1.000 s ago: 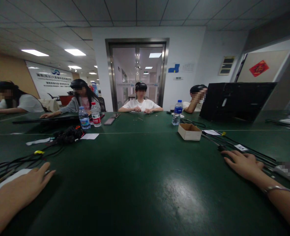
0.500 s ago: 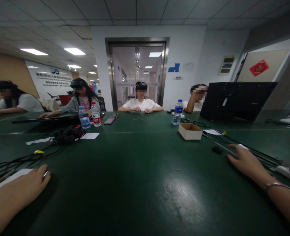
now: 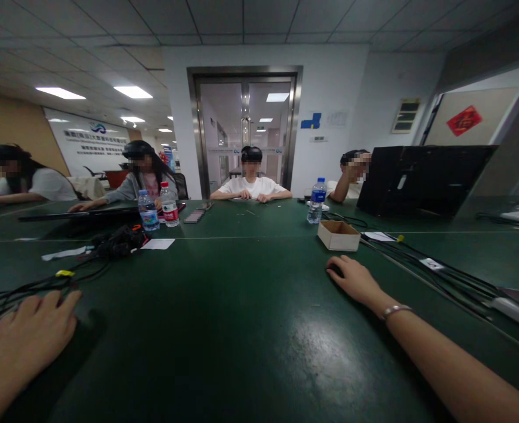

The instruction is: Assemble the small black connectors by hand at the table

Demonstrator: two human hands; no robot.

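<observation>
My right hand is in front of the small open carton, its fingers curled down and its thumb low. Between thumb and fingers shows part of a small black object; its kind is hard to make out. A silver bracelet circles that wrist. The white-sided carton, brown inside, stands just beyond the fingers. At the lower left, my left hand lies over black cables, index finger stretched forward. I see nothing in its fingers, though its underside is hidden. A whitish thing partly shows beside it.
Across the green table sit several people with head-worn devices. A blue-capped water bottle, two bottles at the left, a black tangle of gear and a paper slip stand or lie farther back. A black monitor and cables are at the right.
My right hand has moved left from the cables to in front of the carton; the black object beside it has moved along. My left hand has shifted slightly left, its index finger straighter.
</observation>
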